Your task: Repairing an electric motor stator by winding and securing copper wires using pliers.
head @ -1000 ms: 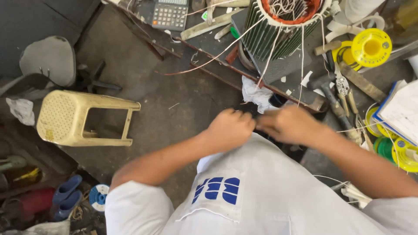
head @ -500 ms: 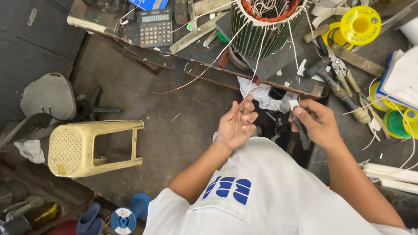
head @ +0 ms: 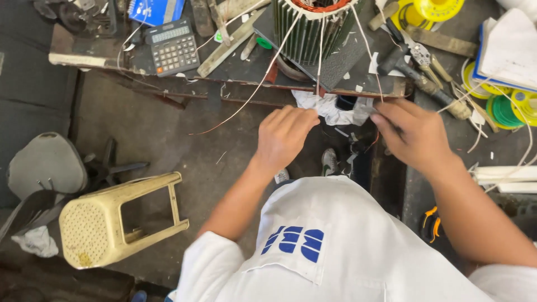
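Both hands (head: 347, 131) have spread apart below the cluttered workbench (head: 235, 67)

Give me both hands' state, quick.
Left hand: fingers curled at a thin wire; grip cannot be told.
Right hand: fingers closed, pinching something too small to identify.

Between the hands: a narrow gap lies between the left hand (head: 288, 134) and the right hand (head: 414, 134); a crumpled white rag (head: 330, 109) fills its upper part.
Tabletop edge: the finned motor stator (head: 313, 31) stands just above the hands, its wire leads (head: 320, 56) hanging down across the way.
Right side: pliers (head: 417, 53) and yellow wire spools (head: 512, 106) crowd the tabletop (head: 112, 59).
Left side: bare floor (head: 162, 128) is open as far as the tipped yellow stool (head: 112, 223).
Far left tabletop: a calculator (head: 172, 47) blocks it.
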